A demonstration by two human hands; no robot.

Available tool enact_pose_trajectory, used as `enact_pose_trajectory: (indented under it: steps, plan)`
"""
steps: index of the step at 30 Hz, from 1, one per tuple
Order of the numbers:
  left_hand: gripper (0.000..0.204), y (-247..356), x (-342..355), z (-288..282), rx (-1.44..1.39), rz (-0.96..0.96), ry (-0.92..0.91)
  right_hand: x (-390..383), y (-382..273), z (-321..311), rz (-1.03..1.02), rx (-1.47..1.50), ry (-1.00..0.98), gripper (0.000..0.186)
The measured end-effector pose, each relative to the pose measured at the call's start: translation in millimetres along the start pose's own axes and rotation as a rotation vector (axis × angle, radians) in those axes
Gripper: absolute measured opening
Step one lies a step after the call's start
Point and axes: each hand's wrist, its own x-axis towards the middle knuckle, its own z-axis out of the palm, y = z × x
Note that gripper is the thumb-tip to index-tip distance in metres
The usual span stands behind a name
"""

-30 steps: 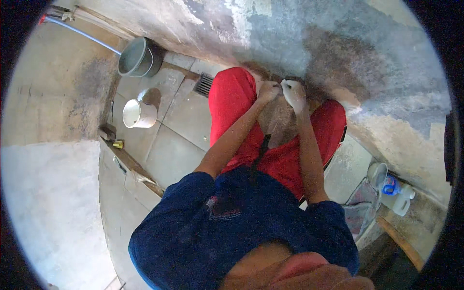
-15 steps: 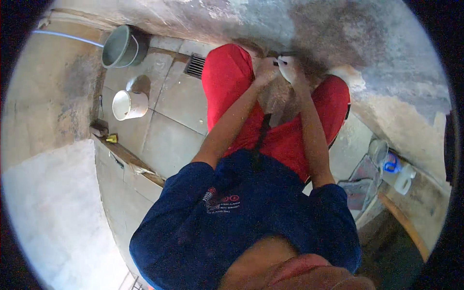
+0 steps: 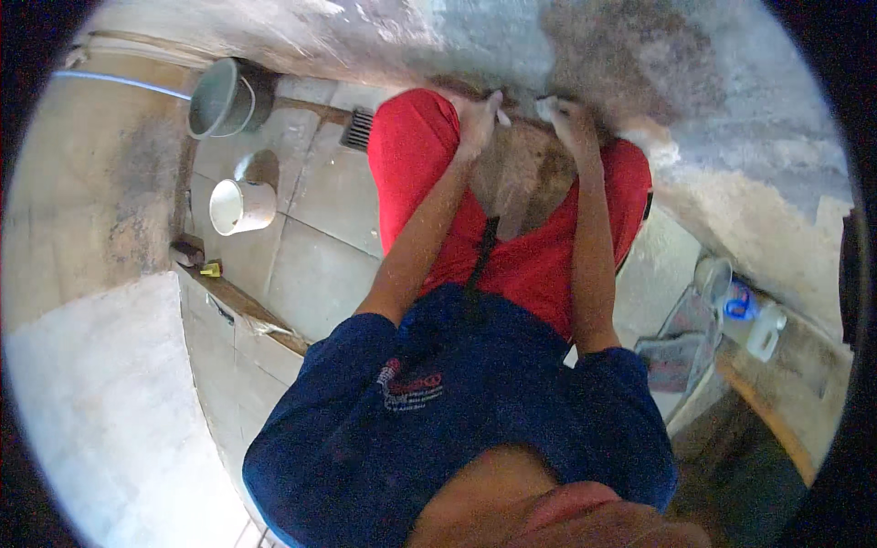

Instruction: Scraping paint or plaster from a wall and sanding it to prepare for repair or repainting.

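My left hand (image 3: 477,126) is at the inner side of my left knee, close to the foot of the wall. Two pale digits stand out from it, apart from each other, and I see no clear object in it. Across a gap, my right hand (image 3: 574,126) is by my right knee with its fingers curled. A small whitish patch shows at its fingertips; whether it is a held thing or the fingers themselves is too blurred to tell. Between my knees, below the hands, lies a brown, stained patch of floor (image 3: 523,178).
A grey-green bucket (image 3: 212,100) and a smaller white bucket (image 3: 245,206) stand at the left, near a floor drain grate (image 3: 358,130). A yellow item (image 3: 212,268) lies by a low ledge. On the right are a white jug (image 3: 766,332) and a grey cloth (image 3: 678,352). The stained wall (image 3: 630,64) rises ahead.
My hands were together between my knees, near a small dark thing, and have moved apart: the left toward the left knee, the right toward the right. The view has shifted slightly.
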Motion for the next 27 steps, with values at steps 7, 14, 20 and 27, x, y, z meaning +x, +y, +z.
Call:
enact_pose_trajectory:
  steps: [7, 14, 20, 27]
  plan:
    - [0.035, 11, -21, 17, -0.27, -0.194, -0.093, -3, -34, 25, 0.015, 0.187, -0.11, 0.037]
    - [0.029, 123, -36, -42, -0.276, 0.02, -0.103, -6, -34, 28, 0.07, 0.261, 0.155, 0.035]
    - [0.072, 264, 34, -137, 0.432, 0.842, 0.346, -12, -40, 54, -0.022, 0.749, 0.074, 0.033]
    - [0.076, 259, 110, -113, 0.592, 1.086, 0.694, -13, -54, 56, 0.108, 0.836, -0.146, 0.03]
